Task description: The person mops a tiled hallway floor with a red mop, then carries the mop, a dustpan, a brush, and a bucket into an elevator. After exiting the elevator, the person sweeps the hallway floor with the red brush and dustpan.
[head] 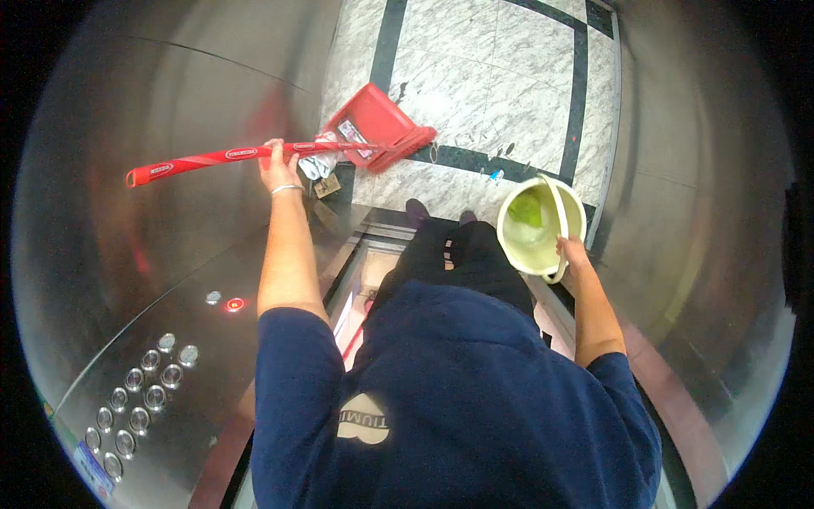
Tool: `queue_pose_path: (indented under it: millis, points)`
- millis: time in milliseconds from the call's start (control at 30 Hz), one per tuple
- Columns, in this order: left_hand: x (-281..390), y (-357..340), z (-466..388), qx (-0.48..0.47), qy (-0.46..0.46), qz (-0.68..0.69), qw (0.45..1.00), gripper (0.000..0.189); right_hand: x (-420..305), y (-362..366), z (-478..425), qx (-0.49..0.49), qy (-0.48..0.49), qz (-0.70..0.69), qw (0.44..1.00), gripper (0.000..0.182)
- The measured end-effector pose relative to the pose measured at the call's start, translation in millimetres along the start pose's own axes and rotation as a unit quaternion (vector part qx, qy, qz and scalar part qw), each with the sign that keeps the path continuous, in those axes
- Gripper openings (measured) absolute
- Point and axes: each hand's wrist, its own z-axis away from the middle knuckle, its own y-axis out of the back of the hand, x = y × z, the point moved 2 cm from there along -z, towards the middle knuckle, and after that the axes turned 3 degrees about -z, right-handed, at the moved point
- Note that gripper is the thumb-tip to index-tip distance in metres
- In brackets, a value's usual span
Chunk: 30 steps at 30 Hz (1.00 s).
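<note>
My left hand is closed around the red handle of a broom, which slants across to the left wall. The broom's red bristles lie over the front of a red dustpan. A flat printed scrap is in the pan, and a crumpled whitish piece shows by its side, under the handle. Whether my left hand also grips the dustpan cannot be seen. On the other side, my right hand grips the white handle of a pale cream bucket. Inside the bucket is a bright green item.
Metal elevator walls rise on both sides. A button panel with one lit red button is at left. Debris and a blue-white scrap dot the marble-patterned floor. The metal door sill runs behind my shoes.
</note>
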Motion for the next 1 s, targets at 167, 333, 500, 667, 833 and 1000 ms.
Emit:
queue_pose_path:
  millis: [167, 333, 500, 667, 833, 1000]
  points:
    - [-6.8, 1.5, -20.3, 0.062, -0.005, 0.022, 0.998, 0.020, -76.7, -19.4, -95.1, -0.004, 0.067, 0.173, 0.983, 0.026]
    - [-12.6, -15.6, -28.5, 0.102, -0.024, 0.046, 0.993, 0.021, -178.9, -68.9, -174.0, -0.045, 0.134, 0.305, 0.942, 0.038]
    - [-19.3, -37.2, -28.2, 0.150, -0.045, 0.022, 0.987, 0.025, -241.5, -130.3, -262.2, -0.080, 0.228, 0.405, 0.882, 0.044]
    - [-15.2, -51.5, -23.9, 0.190, -0.050, -0.006, 0.981, 0.023, -287.5, -166.4, -329.9, -0.113, 0.231, 0.462, 0.849, 0.047]
    - [-18.6, -63.6, -16.7, 0.230, -0.047, -0.006, 0.972, 0.022, -340.0, -204.7, -367.1, -0.138, 0.266, 0.539, 0.787, 0.047]
    - [-23.6, -76.5, -14.7, 0.242, -0.048, -0.018, 0.969, 0.028, -358.3, -237.4, -392.1, -0.130, 0.289, 0.558, 0.766, 0.050]
